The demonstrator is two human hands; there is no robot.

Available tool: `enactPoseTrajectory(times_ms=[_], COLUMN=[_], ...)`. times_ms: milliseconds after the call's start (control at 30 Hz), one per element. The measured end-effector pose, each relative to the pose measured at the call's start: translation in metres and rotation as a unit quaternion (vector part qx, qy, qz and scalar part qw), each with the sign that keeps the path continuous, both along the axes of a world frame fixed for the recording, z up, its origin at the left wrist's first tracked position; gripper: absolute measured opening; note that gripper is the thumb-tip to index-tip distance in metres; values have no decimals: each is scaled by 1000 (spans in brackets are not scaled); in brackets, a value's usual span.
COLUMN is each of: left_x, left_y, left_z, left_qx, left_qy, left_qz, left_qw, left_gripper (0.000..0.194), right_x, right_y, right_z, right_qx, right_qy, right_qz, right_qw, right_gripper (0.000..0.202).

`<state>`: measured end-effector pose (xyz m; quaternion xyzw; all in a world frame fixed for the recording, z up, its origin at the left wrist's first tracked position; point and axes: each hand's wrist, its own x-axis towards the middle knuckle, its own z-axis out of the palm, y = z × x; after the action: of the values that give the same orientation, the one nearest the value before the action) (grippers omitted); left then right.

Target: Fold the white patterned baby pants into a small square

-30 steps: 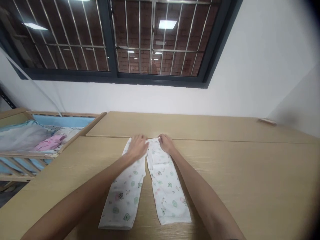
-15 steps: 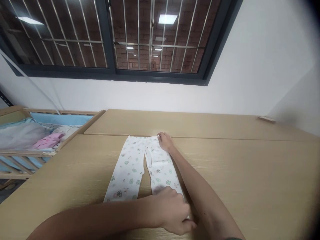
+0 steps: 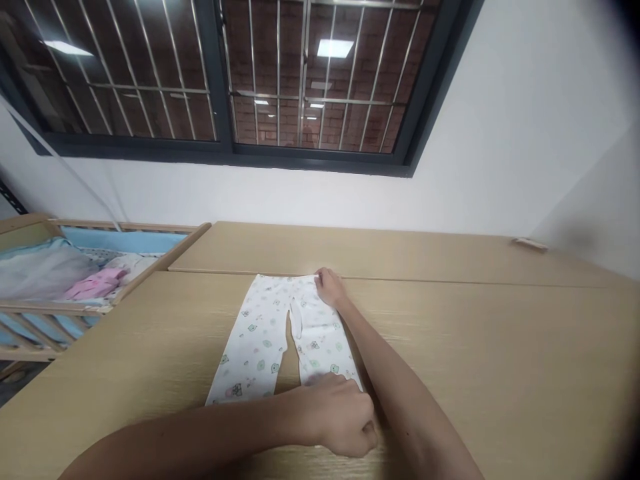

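A pair of small white baby pants [image 3: 253, 337] with a green and pink animal print lies flat, its waistband at the far end and the two legs pointing towards me. My right hand [image 3: 330, 287] reaches away from me and pinches the right corner of the waistband. Across the lower end of the right leg rests my left hand [image 3: 343, 415], its fingers curled closed at the hem; that leg end is hidden under it. My left forearm also covers the bottom of the left leg.
The pants lie on a wooden table [image 3: 475, 360], with a raised wooden board [image 3: 375, 250] behind. At left stands a wooden crib [image 3: 165, 253] holding pink cloth [image 3: 97, 283] and white netting [image 3: 47, 270]. A thin pale piece [image 3: 530, 245] sits at the back right. A barred window [image 3: 320, 160] is above.
My left hand has shifted slightly left, and its thumb has drawn in against the fist. My right hand stays on the waistband corner. The view has tilted up slightly.
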<state>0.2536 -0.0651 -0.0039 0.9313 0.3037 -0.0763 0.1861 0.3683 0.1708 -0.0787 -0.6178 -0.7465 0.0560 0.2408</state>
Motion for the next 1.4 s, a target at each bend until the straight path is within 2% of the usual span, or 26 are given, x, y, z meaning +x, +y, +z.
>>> enactPoseTrajectory(times_ms=[367, 500, 600, 767, 900, 1000, 1067, 1133, 1233, 1300, 1400], left_x=[-22, -37, -57, -98, -131, -156, -171, -184, -198, -205, -213], left_y=[-1, -5, -9, -21, -39, -57, -70, -82, -95, -99, -102], left_z=[11, 15, 16, 17, 21, 18, 11, 0, -18, -30, -48], left_qx=[-31, -66, -100, -225, -218, -238, -265, -271, -232, -171, -39], left_qy=[-56, -98, -178, -334, -407, -460, -490, -495, -443, -380, -252], left_qz=[10, 51, 102, 189, 290, 353, 387, 420, 472, 505, 539], left_qw=[998, 992, 974, 896, 839, 779, 735, 711, 726, 756, 803], left_gripper=[26, 16, 11, 12, 22, 38, 46, 50, 51, 50, 41], right_x=[-3, -4, -10, -38, -77, -112, -135, -156, -183, -196, -205], right_y=[-6, -4, -2, 2, 8, 15, 18, 20, 20, 19, 16], right_z=[7, 16, 31, 65, 86, 90, 87, 80, 64, 54, 43], right_qx=[5, -28, -61, -104, -123, -123, -120, -116, -109, -109, -116], right_qy=[58, 116, 163, 241, 281, 288, 279, 256, 196, 151, 96], right_qz=[0, 7, 11, 33, 52, 52, 46, 37, 31, 31, 31], right_qw=[998, 993, 985, 964, 951, 948, 952, 959, 974, 982, 988], right_gripper=[16, 19, 18, 15, 14, 14, 14, 15, 16, 16, 18])
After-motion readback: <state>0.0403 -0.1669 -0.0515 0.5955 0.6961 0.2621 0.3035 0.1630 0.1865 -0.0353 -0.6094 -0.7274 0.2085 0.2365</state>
